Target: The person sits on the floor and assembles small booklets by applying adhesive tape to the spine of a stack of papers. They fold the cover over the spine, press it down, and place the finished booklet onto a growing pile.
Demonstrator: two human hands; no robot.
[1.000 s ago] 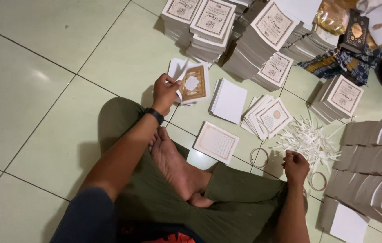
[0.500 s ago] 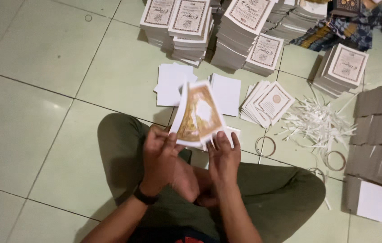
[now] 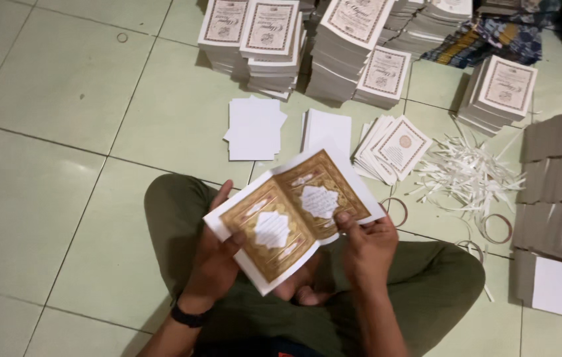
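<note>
I hold the open gold-patterned booklet [image 3: 294,218] above my lap, left hand [image 3: 211,264] gripping its lower-left edge, right hand [image 3: 367,248] pinching its right page; the spine runs diagonally between them.

Person's body only: both forearms bare, no sleeves visible down to the wrists. Left hand [image 3: 215,261] has a black band, watch-style, on the wrist [image 3: 188,316]. Right hand [image 3: 368,248] carries no ring or band that shows. Trousers [image 3: 426,284] are plain olive green, loose cloth. One bare foot [image 3: 307,291] shows between the legs. Small red patch of cloth at the bottom edge [image 3: 281,347], kind unclear.
</note>
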